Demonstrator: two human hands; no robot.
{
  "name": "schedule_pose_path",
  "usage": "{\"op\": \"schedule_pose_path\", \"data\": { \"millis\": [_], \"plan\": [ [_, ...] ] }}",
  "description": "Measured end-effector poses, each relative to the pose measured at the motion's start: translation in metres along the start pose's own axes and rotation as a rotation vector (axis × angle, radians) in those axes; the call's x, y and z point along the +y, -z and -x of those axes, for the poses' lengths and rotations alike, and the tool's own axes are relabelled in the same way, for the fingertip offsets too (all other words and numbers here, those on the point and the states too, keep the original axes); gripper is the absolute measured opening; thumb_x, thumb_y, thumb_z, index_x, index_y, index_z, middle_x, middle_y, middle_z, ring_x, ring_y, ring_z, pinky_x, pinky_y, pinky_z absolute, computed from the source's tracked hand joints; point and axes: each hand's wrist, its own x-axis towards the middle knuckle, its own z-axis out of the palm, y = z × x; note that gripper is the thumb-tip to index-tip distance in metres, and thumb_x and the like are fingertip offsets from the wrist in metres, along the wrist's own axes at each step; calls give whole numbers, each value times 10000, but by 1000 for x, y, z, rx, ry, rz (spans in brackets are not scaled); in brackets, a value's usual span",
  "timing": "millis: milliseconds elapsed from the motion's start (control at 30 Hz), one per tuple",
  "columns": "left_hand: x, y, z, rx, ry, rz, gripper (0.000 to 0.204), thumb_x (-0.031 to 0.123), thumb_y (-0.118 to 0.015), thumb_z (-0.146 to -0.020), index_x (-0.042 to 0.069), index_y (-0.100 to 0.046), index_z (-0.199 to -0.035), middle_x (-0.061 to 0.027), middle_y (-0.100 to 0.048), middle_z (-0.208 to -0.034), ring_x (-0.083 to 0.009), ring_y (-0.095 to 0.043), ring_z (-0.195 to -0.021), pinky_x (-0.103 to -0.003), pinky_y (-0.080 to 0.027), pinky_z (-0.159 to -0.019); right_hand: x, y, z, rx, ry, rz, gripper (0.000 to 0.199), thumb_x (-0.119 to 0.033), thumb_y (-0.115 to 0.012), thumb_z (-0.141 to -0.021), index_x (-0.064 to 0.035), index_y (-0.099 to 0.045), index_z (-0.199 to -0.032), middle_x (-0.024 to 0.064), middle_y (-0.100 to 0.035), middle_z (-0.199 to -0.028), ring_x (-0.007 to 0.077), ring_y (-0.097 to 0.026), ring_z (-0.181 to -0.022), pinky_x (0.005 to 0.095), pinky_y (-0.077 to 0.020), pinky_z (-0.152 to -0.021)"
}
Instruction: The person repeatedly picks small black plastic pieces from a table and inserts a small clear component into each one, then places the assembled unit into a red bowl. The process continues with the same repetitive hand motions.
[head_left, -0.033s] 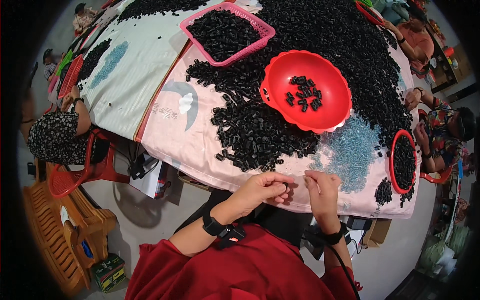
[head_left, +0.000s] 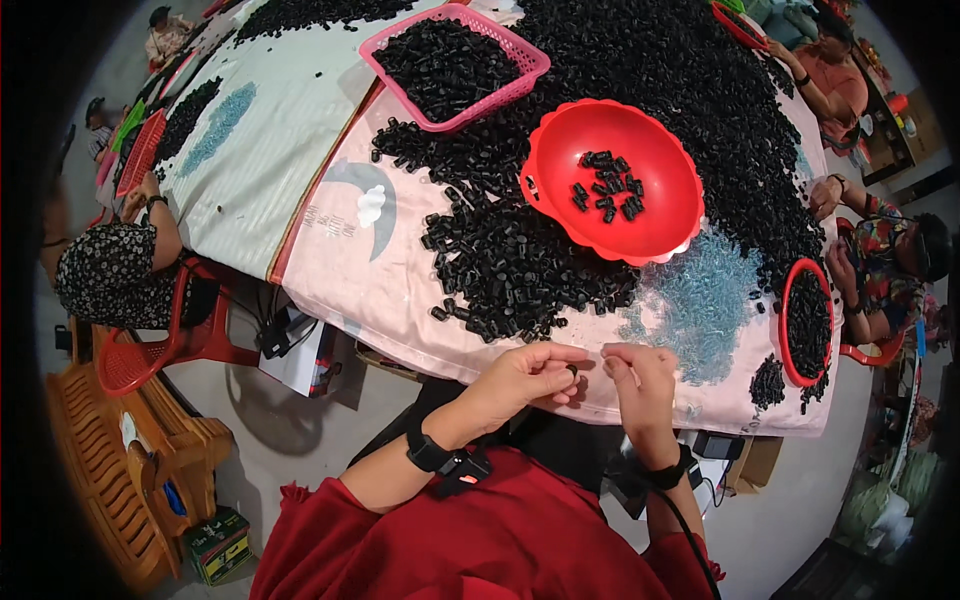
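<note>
Close to the table's front edge, my left hand [head_left: 530, 378] is closed in a pinch on a small black plastic piece [head_left: 572, 370], which shows at the fingertips. Just right of it, my right hand [head_left: 645, 385] has thumb and forefinger pressed together; whatever they hold is too small to make out. The fingertips of both hands are a short gap apart. Beyond my hands lies a heap of black plastic pieces [head_left: 510, 265]. A pile of small clear bluish pieces [head_left: 705, 300] spreads to the right. Several black pieces lie inside a red scalloped bowl [head_left: 655, 165] farther off.
A pink basket [head_left: 535, 65] full of black pieces stands at the back. At the right edge is a red oval tray [head_left: 787, 325], also filled. Co-workers sit left and right of the table. A wooden bench [head_left: 110, 450] and a red chair [head_left: 135, 365] stand at left.
My right hand has shifted slightly left, its fingertips nearer my left hand. The left hand stays almost where it was, with the black piece still in its fingers.
</note>
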Motion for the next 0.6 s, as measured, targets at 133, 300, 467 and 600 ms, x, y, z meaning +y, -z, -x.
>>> {"op": "schedule_pose_path", "data": {
  "millis": [133,300,467,600],
  "plan": [
    [-6,3,-1,5,7,-28,305,178,-647,-1095,28,-654,-1360,-35,-725,-1118,-116,-712,-961,-287,-620,-892,-26,2,0,-57,-109,-242,99,-50,-734,-960,-49,-765,-1054,72,-749,-1013,223,-645,-946,353,-414,-949],
    [-7,0,2,36,-53,-64,268,160,-644,-1095,20,-666,-1322,-29,-711,-1117,-112,-686,-973,-286,-613,-898,-32,-2,-2,-8,4,-189,119,-71,-760,-943,-98,-779,-1058,3,-726,-925,180,-651,-891,367,-367,-913],
    [-13,5,-1,7,-43,-86,265,159,-658,-1087,12,-670,-1307,-28,-700,-1109,-100,-670,-980,-299,-608,-915,-37,-3,-2,-11,25,-172,140,-59,-770,-928,-95,-782,-1063,6,-703,-915,176,-633,-901,360,-361,-922],
    [-11,4,0,23,-46,-119,269,166,-665,-1083,-2,-674,-1293,-29,-701,-1120,-99,-672,-988,-304,-608,-921,-38,-3,-3,-55,45,-148,150,-53,-761,-926,-78,-788,-1072,19,-679,-921,188,-610,-910,349,-378,-928]
  ]
}}
